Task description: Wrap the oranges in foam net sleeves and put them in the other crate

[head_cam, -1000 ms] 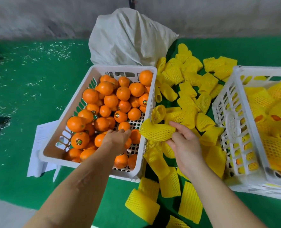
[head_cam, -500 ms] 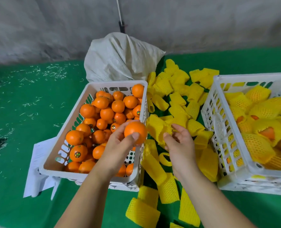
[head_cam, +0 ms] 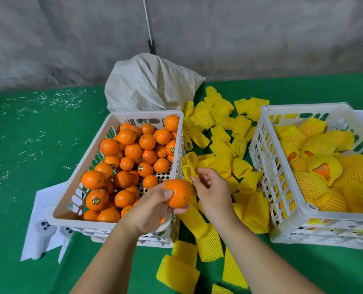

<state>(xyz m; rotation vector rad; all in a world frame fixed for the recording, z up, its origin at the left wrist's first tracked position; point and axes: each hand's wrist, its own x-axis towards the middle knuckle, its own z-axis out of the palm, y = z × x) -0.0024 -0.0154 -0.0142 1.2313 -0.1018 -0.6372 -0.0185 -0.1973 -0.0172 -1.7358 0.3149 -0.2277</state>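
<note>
My left hand [head_cam: 148, 209] grips a bare orange [head_cam: 179, 195] just over the right front rim of the left white crate [head_cam: 70, 183], which is full of bare oranges [head_cam: 134, 149]. Beside the orange, my right hand [head_cam: 214, 192] pinches the edge of a yellow foam net sleeve [head_cam: 189, 169]; the sleeve's mouth sits just above the orange. The right white crate [head_cam: 261, 149] holds oranges wrapped in yellow sleeves [head_cam: 316, 183]. Between the two crates lies a pile of loose yellow sleeves [head_cam: 223, 141].
A white woven sack [head_cam: 151, 88] stands behind the left crate against a grey wall. White paper sheets [head_cam: 42, 230] lie under the left crate's front left corner. More loose sleeves [head_cam: 178, 274] lie on the green cloth [head_cam: 27, 145] near me.
My left hand has lifted an orange out of the left crate and carried it right to the sleeve. My right hand has kept hold of the sleeve. The camera has tilted up.
</note>
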